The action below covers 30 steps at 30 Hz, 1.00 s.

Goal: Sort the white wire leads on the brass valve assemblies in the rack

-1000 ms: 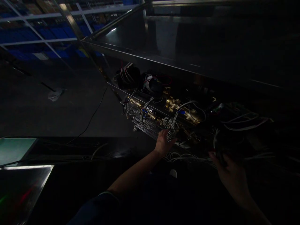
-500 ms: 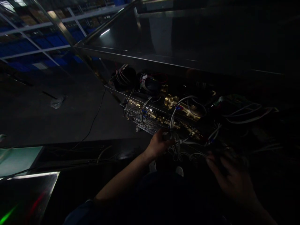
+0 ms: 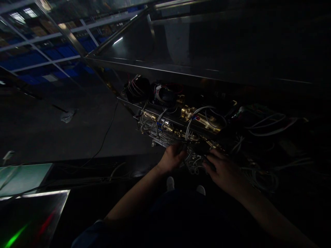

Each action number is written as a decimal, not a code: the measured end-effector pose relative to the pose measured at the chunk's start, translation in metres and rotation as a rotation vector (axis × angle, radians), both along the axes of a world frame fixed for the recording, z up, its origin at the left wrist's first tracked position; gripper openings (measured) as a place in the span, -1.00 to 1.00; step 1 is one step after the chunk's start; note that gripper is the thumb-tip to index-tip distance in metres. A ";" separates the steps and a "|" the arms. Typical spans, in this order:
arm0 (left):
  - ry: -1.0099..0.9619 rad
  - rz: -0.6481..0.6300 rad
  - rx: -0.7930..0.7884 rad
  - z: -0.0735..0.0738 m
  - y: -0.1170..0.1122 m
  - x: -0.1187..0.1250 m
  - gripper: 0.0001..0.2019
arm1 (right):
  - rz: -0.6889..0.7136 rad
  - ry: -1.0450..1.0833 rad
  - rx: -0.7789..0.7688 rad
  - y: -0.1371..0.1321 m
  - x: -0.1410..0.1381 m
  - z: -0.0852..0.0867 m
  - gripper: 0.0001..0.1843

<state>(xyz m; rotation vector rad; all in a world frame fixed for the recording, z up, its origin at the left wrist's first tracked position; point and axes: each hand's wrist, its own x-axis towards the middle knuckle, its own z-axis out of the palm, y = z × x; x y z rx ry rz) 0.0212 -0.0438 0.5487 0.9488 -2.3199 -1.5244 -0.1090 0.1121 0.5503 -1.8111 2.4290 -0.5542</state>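
My left hand (image 3: 172, 157) is closed, with its fingertips among thin grey cables (image 3: 188, 132) that hang over the front of a lower shelf. What its fingers grip is too dark to make out. Facing it, my right hand (image 3: 221, 168) has curled fingers around something dark that I cannot identify. Loose cable coils (image 3: 193, 167) hang between and below the two hands. Just beyond them lie brass valve bodies (image 3: 190, 112), with blue and red marks on the wiring near them. A further row of brass fittings (image 3: 168, 126) lies on the lower level, partly covered by bundled cable.
A dark metal tabletop (image 3: 134, 51) overhangs the shelves. Black housings with wires (image 3: 138, 89) stand at the back left. More cables (image 3: 269, 122) loop on the right. Blue bins (image 3: 28, 60) fill a far rack. A shiny metal panel (image 3: 33, 217) lies at lower left.
My right hand has moved left and forward, away from the right-hand cables and close to my left hand. My left hand stays in nearly the same place among the cables.
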 end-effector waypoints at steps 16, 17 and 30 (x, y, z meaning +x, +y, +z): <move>0.114 -0.211 0.018 0.000 -0.008 0.010 -0.74 | 0.261 -0.050 0.071 -0.022 -0.023 0.015 -0.89; 0.130 -0.231 0.046 0.000 -0.010 0.011 -0.75 | 0.289 -0.085 0.067 -0.023 -0.026 0.015 -0.88; 0.102 -0.275 0.451 -0.007 -0.023 0.007 -0.86 | 0.369 -0.527 0.058 -0.035 -0.030 0.034 -0.72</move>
